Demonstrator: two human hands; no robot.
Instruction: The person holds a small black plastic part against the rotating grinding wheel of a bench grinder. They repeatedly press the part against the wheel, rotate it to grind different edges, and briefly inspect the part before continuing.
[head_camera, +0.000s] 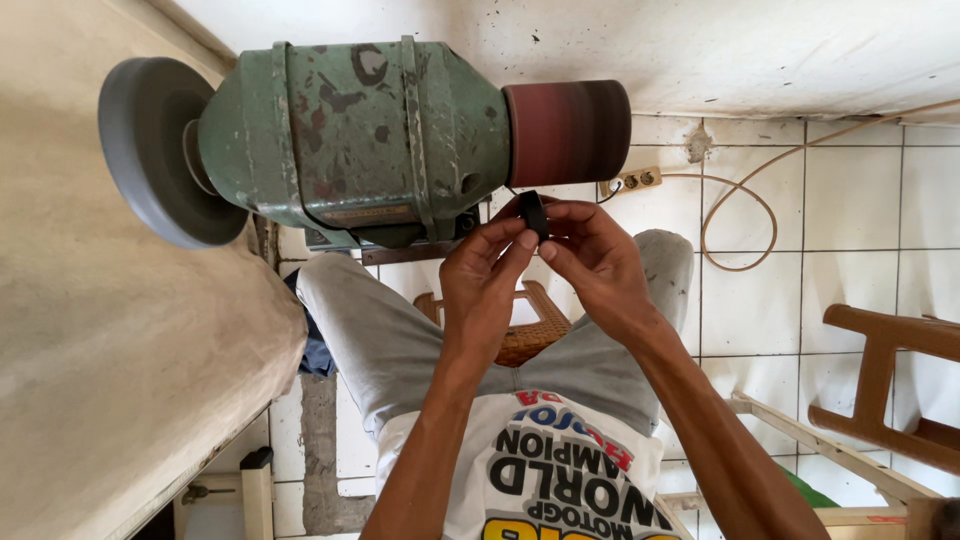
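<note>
While raised, fingers (522, 240) pinch black piece (535, 212)

We see the grinder motor (350, 140) in the upper middle, with a wheel (150, 150) on its left end and a drum (567, 132) on its right end. Just under the drum, both hands meet: the left hand (485, 285) and the right hand (600, 260) pinch a small part (535, 213) between them. Below the hands is a stool (530, 335). A power strip (635, 180) lies on the floor (850, 200) right of the drum, and a wooden chair (890, 380) stands far right.
</note>
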